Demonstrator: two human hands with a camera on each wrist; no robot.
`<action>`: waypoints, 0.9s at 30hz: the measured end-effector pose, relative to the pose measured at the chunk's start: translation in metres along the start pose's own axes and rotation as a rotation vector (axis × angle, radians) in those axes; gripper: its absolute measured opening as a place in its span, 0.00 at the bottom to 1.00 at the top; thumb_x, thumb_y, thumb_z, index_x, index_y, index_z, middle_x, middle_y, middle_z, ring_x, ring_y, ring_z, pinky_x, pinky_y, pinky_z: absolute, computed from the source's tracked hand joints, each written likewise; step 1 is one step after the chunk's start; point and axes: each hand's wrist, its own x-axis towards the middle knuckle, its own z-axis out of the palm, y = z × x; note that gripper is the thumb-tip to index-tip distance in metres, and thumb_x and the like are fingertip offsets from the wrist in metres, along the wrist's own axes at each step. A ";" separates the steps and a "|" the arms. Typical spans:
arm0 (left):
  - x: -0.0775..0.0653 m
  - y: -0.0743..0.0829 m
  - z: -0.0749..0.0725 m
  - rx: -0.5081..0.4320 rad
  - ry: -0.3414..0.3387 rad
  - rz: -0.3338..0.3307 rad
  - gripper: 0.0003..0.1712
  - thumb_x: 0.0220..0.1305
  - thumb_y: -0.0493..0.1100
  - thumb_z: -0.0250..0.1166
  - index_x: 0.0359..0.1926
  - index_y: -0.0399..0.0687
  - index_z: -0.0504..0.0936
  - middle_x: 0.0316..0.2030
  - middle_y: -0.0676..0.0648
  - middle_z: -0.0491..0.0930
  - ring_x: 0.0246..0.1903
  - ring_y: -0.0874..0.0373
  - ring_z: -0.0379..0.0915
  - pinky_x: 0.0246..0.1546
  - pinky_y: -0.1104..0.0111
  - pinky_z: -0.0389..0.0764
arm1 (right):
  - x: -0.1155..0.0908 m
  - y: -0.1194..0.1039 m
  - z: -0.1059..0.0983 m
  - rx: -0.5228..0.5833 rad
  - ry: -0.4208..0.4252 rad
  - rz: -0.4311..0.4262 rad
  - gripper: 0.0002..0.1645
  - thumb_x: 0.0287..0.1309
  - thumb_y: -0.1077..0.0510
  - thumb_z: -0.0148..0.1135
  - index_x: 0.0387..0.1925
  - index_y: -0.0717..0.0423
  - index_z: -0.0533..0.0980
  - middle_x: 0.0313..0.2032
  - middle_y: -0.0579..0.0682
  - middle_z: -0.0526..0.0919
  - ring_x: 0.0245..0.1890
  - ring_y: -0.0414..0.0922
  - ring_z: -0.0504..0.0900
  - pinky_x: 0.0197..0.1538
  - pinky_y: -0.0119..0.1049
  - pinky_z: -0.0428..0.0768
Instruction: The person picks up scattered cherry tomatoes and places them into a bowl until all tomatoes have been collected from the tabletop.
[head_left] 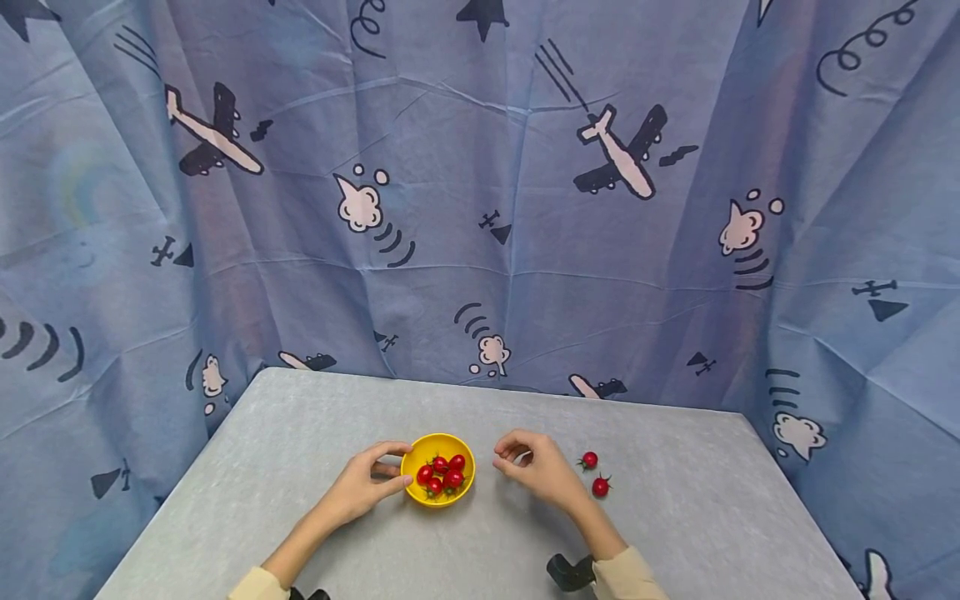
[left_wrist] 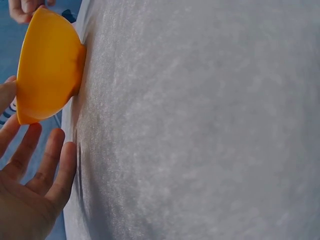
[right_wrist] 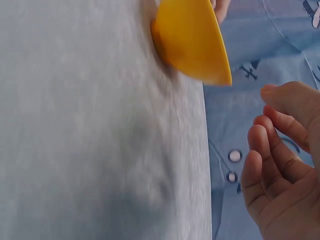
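One yellow bowl (head_left: 413,492) stands upright on the tabletop (head_left: 712,483), roughly midway between the two hands, and at least five red cherry tomatoes (head_left: 453,478) lie heaped inside it, some overlapping so that the exact number is hard to tell. Green stem caps show on several of them. Two more tomatoes lie loose on the tabletop, beyond the right hand: an upper tomato (head_left: 590,460) and, just below and slightly outward, a lower tomato (head_left: 601,487), the pair near each other but apart. The left hand (head_left: 356,487) reaches in from the near left and grips the bowl by its side, forefinger at the far part of the rim and thumb at the near part, with the other fingers spread below. The right hand (head_left: 536,467) hangs relaxed above the table on the bowl's other side, clear of the rim, its fingers gently bent, the thumb near the forefinger and nothing held between them. Both forearms slant inward from two cream sleeves (head_left: 628,575), and a black device (head_left: 570,573) sits by the right wrist. Behind the table hangs a blue curtain (head_left: 465,125) with two large airplanes printed on its upper part.
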 end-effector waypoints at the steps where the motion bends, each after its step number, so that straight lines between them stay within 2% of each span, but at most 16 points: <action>1: 0.000 0.000 0.000 0.003 0.001 0.001 0.27 0.64 0.41 0.74 0.62 0.40 0.78 0.57 0.36 0.77 0.44 0.49 0.83 0.40 0.68 0.84 | -0.002 0.001 -0.004 -0.005 0.009 0.013 0.05 0.60 0.64 0.72 0.36 0.55 0.83 0.31 0.40 0.82 0.33 0.41 0.80 0.36 0.35 0.81; 5: 0.000 0.000 0.000 0.015 0.003 0.004 0.27 0.64 0.40 0.73 0.62 0.39 0.78 0.57 0.36 0.77 0.44 0.49 0.83 0.40 0.67 0.84 | -0.009 0.009 -0.018 -0.033 0.051 0.049 0.05 0.60 0.65 0.72 0.36 0.56 0.83 0.31 0.40 0.82 0.34 0.42 0.80 0.37 0.36 0.81; 12: 0.000 0.003 0.000 0.021 -0.007 -0.012 0.27 0.65 0.41 0.73 0.62 0.39 0.78 0.57 0.36 0.77 0.44 0.50 0.83 0.41 0.69 0.83 | -0.025 0.027 -0.041 -0.057 0.103 0.062 0.06 0.60 0.63 0.73 0.38 0.58 0.83 0.32 0.41 0.83 0.34 0.42 0.81 0.37 0.36 0.81; 21: -0.001 0.006 0.000 0.013 -0.014 -0.023 0.27 0.65 0.40 0.73 0.62 0.39 0.78 0.57 0.35 0.77 0.44 0.49 0.82 0.40 0.70 0.83 | -0.047 0.051 -0.069 -0.051 0.113 0.154 0.06 0.60 0.66 0.72 0.38 0.61 0.82 0.31 0.44 0.82 0.32 0.44 0.81 0.37 0.35 0.81; 27: 0.000 0.005 -0.001 0.013 -0.012 -0.026 0.27 0.65 0.40 0.73 0.62 0.40 0.78 0.58 0.36 0.77 0.44 0.49 0.82 0.40 0.70 0.83 | -0.061 0.065 -0.087 -0.067 0.123 0.147 0.06 0.60 0.67 0.72 0.38 0.60 0.82 0.32 0.45 0.83 0.32 0.42 0.82 0.36 0.35 0.83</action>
